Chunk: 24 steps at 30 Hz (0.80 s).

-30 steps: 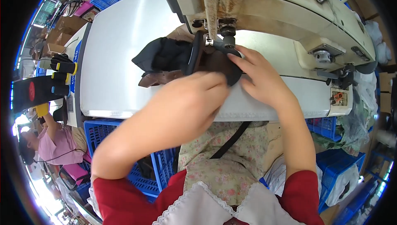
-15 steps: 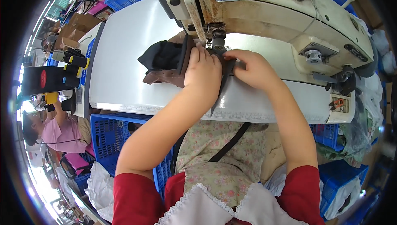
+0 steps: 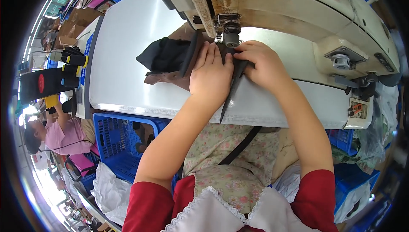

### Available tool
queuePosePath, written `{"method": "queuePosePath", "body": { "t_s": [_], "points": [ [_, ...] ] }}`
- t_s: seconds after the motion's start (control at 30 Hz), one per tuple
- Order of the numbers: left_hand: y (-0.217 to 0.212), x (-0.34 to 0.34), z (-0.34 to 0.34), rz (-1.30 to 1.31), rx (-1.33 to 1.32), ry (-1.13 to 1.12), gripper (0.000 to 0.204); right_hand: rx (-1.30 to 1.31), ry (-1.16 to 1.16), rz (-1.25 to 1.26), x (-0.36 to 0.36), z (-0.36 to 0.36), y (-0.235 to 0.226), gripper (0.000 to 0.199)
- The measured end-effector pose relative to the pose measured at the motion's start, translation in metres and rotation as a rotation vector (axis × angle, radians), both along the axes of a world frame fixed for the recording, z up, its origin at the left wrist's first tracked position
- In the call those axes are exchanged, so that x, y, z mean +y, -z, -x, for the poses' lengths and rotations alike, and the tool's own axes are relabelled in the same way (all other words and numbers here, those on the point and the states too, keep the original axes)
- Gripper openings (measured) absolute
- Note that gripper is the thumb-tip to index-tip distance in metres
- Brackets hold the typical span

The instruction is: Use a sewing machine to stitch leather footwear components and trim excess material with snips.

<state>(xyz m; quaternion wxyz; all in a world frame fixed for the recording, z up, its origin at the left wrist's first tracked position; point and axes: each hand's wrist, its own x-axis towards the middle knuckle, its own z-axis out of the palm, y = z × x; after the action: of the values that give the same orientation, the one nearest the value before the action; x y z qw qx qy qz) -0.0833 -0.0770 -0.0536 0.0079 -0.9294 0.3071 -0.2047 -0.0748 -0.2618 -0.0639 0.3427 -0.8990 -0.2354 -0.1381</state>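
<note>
My L hand (image 3: 211, 75) lies flat, prob. steadying brown workpc (image 3: 165, 78); R hand (image 3: 263, 63) curled at dark flap (image 3: 228, 97), can't tell if gripping.

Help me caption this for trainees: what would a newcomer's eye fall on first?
First, the cream sewing machine, filling the upper right. Then the left hand and right hand, mid-picture, on the dark piece at its stitching end. A blue basket stands out lower left.
</note>
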Motion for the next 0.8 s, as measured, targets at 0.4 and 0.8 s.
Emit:
{"method": "queuePosePath", "body": {
  "t_s": [0.4, 0.8],
  "points": [
    [0.007, 0.01, -0.007, 0.006, -0.099, 0.084, 0.031, -0.04, -0.02, 0.07, 0.007, 0.006, -0.005, 0.032],
    [0.013, 0.014, -0.013, 0.033, -0.12, 0.098, 0.035, -0.09, 0.041, 0.107, 0.015, 0.01, 0.002, 0.034]
  ]
}}
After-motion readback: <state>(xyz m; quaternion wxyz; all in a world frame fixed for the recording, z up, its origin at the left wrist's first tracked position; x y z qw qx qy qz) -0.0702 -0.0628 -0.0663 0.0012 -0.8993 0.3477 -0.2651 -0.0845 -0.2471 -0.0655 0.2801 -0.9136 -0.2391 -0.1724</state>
